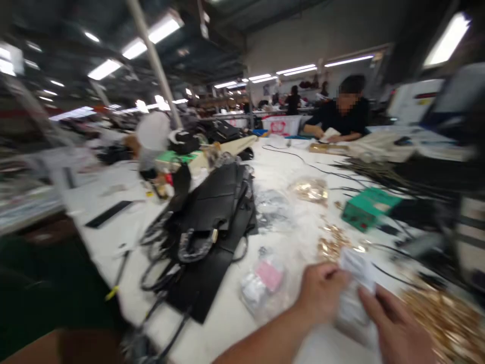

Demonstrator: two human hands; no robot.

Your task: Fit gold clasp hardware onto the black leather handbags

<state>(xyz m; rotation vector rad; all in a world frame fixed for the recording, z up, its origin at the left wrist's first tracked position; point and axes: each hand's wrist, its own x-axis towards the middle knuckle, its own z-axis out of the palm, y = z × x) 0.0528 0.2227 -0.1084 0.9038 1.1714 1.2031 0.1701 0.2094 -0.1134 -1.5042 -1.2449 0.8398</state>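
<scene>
At the lower right, both hands are on a whitish, crinkled plastic bag (354, 298) above the table. My left hand (322, 290) pinches its upper left edge, fingers curled. My right hand (397, 323) grips the right edge between thumb and fingers. Blur hides what the bag contains. Just beyond the hands lie small gold metal pieces (331, 242), and a larger heap of gold pieces (447, 323) is beside my right hand. To the left of my left hand rests a clear bag with a pink piece (269, 273).
Black leather bag parts (212, 202) are piled left of centre. A green box (369, 207) stands at the right, near black cables. Another bag of gold parts (308, 189) lies mid-table. A person in dark clothes (343, 119) sits across the table.
</scene>
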